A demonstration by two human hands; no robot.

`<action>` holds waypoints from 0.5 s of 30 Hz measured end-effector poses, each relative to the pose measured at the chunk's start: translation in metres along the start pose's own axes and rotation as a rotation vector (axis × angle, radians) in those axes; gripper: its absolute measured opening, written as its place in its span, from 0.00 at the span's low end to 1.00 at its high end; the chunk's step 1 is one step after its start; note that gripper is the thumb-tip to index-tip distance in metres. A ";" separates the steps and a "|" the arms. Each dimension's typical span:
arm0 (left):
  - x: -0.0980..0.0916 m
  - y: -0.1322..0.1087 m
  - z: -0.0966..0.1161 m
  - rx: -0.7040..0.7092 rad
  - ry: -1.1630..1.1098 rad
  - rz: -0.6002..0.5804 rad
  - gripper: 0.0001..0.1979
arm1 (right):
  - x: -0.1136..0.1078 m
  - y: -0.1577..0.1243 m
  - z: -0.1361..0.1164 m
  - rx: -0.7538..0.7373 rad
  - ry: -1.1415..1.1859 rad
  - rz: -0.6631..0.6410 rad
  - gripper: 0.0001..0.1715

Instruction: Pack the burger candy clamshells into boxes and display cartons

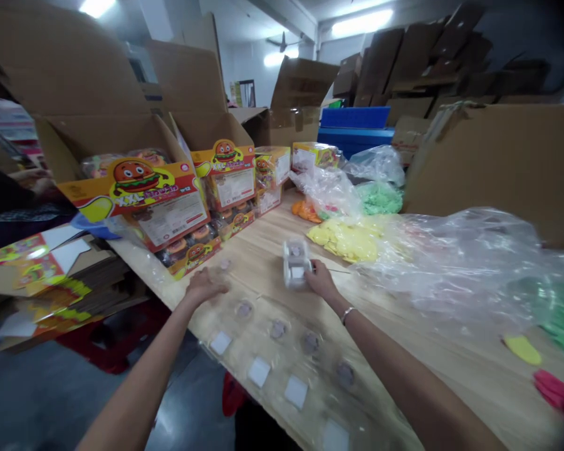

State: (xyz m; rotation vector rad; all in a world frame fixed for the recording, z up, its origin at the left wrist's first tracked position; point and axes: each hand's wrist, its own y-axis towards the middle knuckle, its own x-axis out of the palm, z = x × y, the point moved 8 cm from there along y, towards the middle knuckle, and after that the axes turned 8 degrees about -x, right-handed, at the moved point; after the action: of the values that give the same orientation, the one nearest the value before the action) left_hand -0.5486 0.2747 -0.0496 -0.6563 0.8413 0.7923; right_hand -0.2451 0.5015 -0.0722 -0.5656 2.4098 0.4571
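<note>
My right hand grips the edge of a clear plastic clamshell container, blurred, with a pale round piece in one half and a white square in the other. My left hand is over the table's left edge, its fingers spread and slightly smeared, apparently holding nothing. Just beyond it lies a clear case. Between my forearms are more open clear clamshells on the table, with pale round pieces in one row and white square cards in the row nearer me.
Display boxes with a burger print line the left side of the wooden table. Plastic bags with yellow pieces and green pieces lie on the right. A large carton stands behind. Folded printed cardboard is stacked at left.
</note>
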 end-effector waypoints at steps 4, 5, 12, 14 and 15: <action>-0.002 -0.004 -0.041 -0.042 0.126 -0.026 0.50 | -0.013 -0.006 0.001 -0.008 -0.092 0.032 0.23; -0.001 -0.007 -0.045 -0.029 0.139 -0.045 0.51 | -0.016 -0.006 0.000 -0.011 -0.133 0.034 0.22; -0.013 -0.032 -0.044 0.110 0.113 -0.174 0.51 | -0.036 -0.005 -0.001 -0.002 -0.380 0.025 0.09; -0.018 -0.038 -0.045 0.138 0.084 -0.197 0.49 | -0.044 -0.004 -0.003 -0.002 -0.401 0.052 0.10; -0.020 -0.039 -0.044 0.145 0.069 -0.196 0.48 | -0.049 -0.004 -0.006 -0.012 -0.402 0.071 0.10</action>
State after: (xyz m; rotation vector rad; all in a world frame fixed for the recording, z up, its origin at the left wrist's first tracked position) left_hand -0.5420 0.2132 -0.0479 -0.6292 0.8734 0.5297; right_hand -0.2109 0.5097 -0.0378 -0.3537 2.0472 0.5582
